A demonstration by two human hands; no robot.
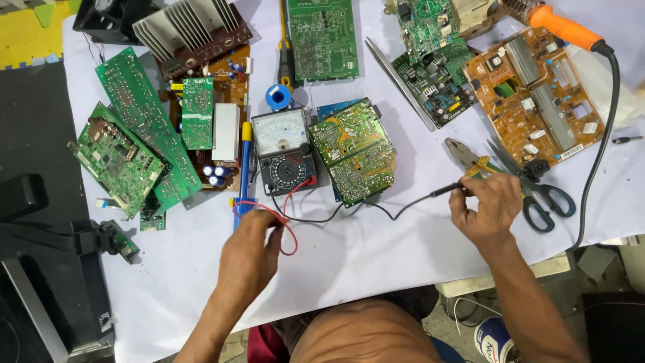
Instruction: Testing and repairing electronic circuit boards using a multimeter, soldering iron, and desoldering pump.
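Red test lead (279,218) looped on the white sheet (376,249) just below the analog multimeter (285,151), pinched in the left hand (252,252). Black probe (447,190) was gripped at its tip end by the right hand (487,208), fingers closed round it, its black wire running left to the meter. Green-yellow circuit board (353,151) lay tilted, touching the meter's right side. Pliers (467,158) and scissors (537,195) lay just beside the right hand. Brown board (537,94) sat further right, orange-handled soldering iron (564,28) above it. Green boards (134,141) were stacked left; blue solder spool (278,96) was above the meter.
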